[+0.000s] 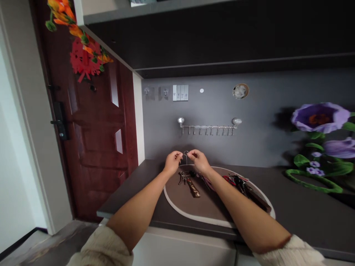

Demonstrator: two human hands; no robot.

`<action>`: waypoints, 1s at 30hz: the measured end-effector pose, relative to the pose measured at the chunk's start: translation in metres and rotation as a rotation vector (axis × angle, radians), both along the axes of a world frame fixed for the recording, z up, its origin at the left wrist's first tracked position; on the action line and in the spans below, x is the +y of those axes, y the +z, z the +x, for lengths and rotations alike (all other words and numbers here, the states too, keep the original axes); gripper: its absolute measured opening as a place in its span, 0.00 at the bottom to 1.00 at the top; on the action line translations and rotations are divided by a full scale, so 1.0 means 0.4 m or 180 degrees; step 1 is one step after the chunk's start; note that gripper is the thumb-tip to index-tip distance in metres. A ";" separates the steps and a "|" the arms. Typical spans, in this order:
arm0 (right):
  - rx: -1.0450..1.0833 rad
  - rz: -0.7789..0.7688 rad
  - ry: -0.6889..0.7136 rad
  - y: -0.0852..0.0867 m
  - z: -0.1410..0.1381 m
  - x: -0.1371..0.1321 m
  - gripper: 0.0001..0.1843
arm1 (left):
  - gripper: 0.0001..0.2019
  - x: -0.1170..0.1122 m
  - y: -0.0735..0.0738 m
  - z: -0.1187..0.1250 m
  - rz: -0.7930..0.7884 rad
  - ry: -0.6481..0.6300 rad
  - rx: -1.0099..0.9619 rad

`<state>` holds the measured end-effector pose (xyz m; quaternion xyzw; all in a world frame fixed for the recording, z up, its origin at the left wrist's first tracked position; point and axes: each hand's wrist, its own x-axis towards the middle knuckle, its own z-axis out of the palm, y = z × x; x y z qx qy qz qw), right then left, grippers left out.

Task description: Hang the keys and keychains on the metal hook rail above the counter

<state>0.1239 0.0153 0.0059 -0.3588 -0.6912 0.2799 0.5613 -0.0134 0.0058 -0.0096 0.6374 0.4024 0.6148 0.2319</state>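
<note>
Above the mat's far edge: ring pinched in the right hand, thin piece hanging under it. Left hand just beside, fingertips drawn together; cannot tell whether they grip the ring. From ring: keys at 6 o'clock, second bunch at 4, both on mat; rail between 1 and 2.

Hands at ring, keys on mat
</note>
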 end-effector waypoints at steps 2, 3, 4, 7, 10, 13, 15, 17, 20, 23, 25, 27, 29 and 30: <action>0.0065 0.0031 -0.0082 0.021 -0.002 0.001 0.10 | 0.09 0.010 -0.006 -0.004 -0.0034 0.0098 -0.0091; 0.0092 0.0043 -0.0108 0.033 -0.004 0.004 0.10 | 0.09 0.016 -0.010 -0.005 -0.0052 0.0159 -0.0081; 0.0120 0.0046 -0.0127 0.045 -0.007 0.009 0.10 | 0.09 0.021 -0.014 -0.006 -0.0072 0.0218 -0.0044; 0.0303 -0.0067 -0.0088 0.081 -0.023 0.027 0.09 | 0.09 0.031 -0.024 -0.008 -0.0103 0.0361 0.0160; 0.0673 -0.0415 0.0054 0.116 -0.049 0.045 0.06 | 0.08 0.032 -0.028 -0.008 -0.0089 0.0477 0.0389; 0.0920 -0.0663 0.0078 0.149 -0.076 0.059 0.04 | 0.08 0.027 -0.026 -0.011 -0.0119 0.0585 0.0535; 0.1021 -0.0806 0.0022 0.167 -0.091 0.068 0.03 | 0.09 0.024 -0.025 -0.013 -0.0131 0.0640 0.0619; 0.1095 -0.0962 -0.0066 0.180 -0.103 0.078 0.03 | 0.09 0.025 -0.024 -0.016 -0.0115 0.0677 0.0688; 0.1137 -0.1139 -0.0138 0.189 -0.117 0.097 0.03 | 0.09 0.030 -0.027 -0.019 -0.0058 0.0698 0.0709; 0.1188 -0.1221 -0.0165 0.186 -0.130 0.114 0.04 | 0.09 0.036 -0.030 -0.021 -0.0001 0.0711 0.0678; 0.1221 -0.1242 -0.0199 0.181 -0.136 0.123 0.04 | 0.09 0.039 -0.030 -0.022 0.0007 0.0716 0.0647; 0.1240 -0.1260 -0.0233 0.176 -0.140 0.128 0.04 | 0.09 0.040 -0.030 -0.023 -0.0004 0.0720 0.0610; 0.1258 -0.1279 -0.0262 0.171 -0.141 0.132 0.04 | 0.08 0.042 -0.031 -0.024 -0.0013 0.0729 0.0570; 0.1264 -0.1286 -0.0271 0.168 -0.140 0.133 0.04 | 0.09 0.042 -0.031 -0.024 -0.0015 0.0725 0.0555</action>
